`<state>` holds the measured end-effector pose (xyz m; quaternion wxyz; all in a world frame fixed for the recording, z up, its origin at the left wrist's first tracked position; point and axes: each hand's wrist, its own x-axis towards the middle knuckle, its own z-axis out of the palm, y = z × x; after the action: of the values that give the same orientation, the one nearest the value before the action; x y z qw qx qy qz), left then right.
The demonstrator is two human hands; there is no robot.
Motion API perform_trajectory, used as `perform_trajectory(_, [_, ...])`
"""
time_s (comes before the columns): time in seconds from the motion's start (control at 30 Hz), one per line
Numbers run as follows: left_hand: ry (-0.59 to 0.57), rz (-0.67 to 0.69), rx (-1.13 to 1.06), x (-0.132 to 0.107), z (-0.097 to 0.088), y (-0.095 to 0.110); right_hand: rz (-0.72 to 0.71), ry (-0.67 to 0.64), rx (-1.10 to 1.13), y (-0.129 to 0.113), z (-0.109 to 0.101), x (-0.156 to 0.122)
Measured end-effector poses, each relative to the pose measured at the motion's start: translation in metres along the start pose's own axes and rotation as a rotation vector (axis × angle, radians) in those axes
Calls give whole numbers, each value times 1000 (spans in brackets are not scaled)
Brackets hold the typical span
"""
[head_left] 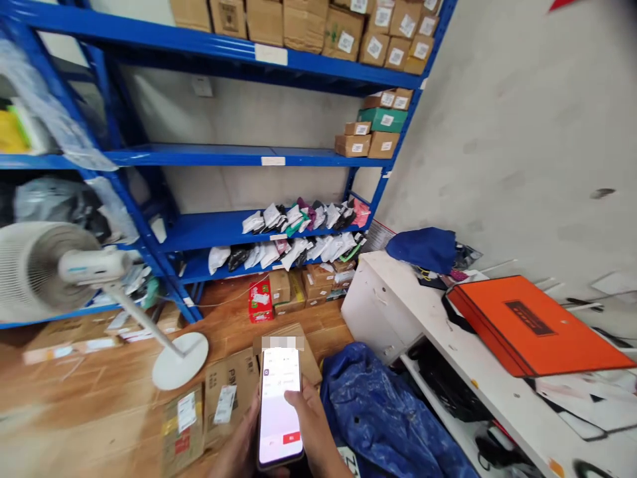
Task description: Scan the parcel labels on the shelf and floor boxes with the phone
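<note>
A smartphone [279,415] with a lit, mostly white screen and a red button near its bottom stands upright before me. My left hand [241,443] is closed around its left side. From the right, my right hand [316,428] grips the phone's edge, its thumb resting on the screen. Fingers behind the phone are mostly hidden. Beneath and beyond the phone, flat cardboard boxes [229,378] with white labels lie on the wooden floor. A crumpled blue tarp-like sheet [383,411] is to the right of my hands.
Ahead, a blue metal shelf rack [213,157] carries labelled cartons [304,25] and bagged parcels [271,218]. A white standing fan [94,265] is at left. On the right, a white desk [398,282] bears an orange flat box [532,325]. A red carton [261,300] sits below the rack.
</note>
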<state>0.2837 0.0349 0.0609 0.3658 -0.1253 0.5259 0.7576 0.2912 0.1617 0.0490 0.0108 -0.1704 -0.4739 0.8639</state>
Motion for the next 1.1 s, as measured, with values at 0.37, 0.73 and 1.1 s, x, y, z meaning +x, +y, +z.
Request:
perform_trajectory(0.37, [231,117,-297,-154,-71,-76,160,-176,-214,88,71,-127])
perform_trajectory(0.73, [197,333,-467,-190,-74,-93,149,-450,-283,67,84,-162])
perform_trajectory(1.1, [232,327,-312,-191,-69,-94,191,-518,-294,50,63,-176])
